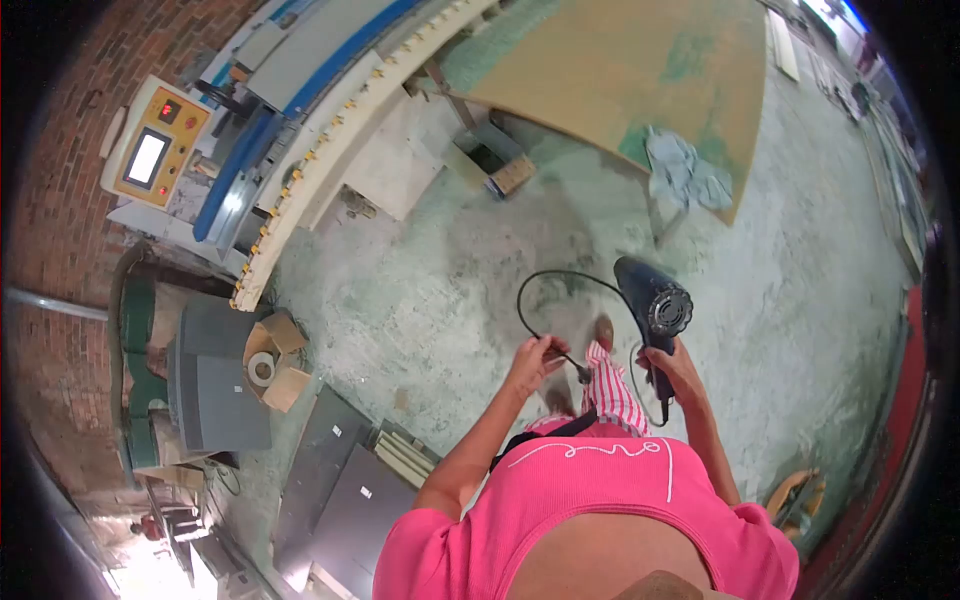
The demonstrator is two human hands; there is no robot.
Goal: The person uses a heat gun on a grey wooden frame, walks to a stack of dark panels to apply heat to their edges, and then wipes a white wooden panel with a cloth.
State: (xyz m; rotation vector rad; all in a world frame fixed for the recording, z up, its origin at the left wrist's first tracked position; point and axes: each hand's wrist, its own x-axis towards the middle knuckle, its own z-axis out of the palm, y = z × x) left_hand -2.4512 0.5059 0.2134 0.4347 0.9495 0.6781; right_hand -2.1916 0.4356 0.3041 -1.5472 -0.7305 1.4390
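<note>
Closest to me: my pink top (600, 480), striped trousers (612, 385) below it, one foot (603, 330) out on the floor.

R side: my right hand (672, 368) is wrapped tight round the grip of the heat gun (655, 300), fingers fully closed on it. The gun sits upright in front of my waist. Its round vented back end faces up toward me and the barrel runs away to the upper left.

L side: my left hand (535, 358) is pinched closed on the black cord (527, 300), thumb and fingers on it. The cord loops up from that hand, arcs over and runs to the gun. A short end w/ what looks like the plug (583, 375) sticks out btwn my two hands, not touching the R one. Hands are near each other, at approx. the same height.

Under it all: rough greenish concrete floor (440, 300).

L of me, lower down: grey panels (335, 475) lying flat, a cardboard box (275, 360) w/ a tape roll (262, 368) in it.

Further out, ahead: a big brown board (620, 70), a blue-grey rag (685, 172) draped at its near edge.

Far L: a long machine w/ a yellow control panel (160, 140), screen lit, against the brick wall (60, 230).
</note>
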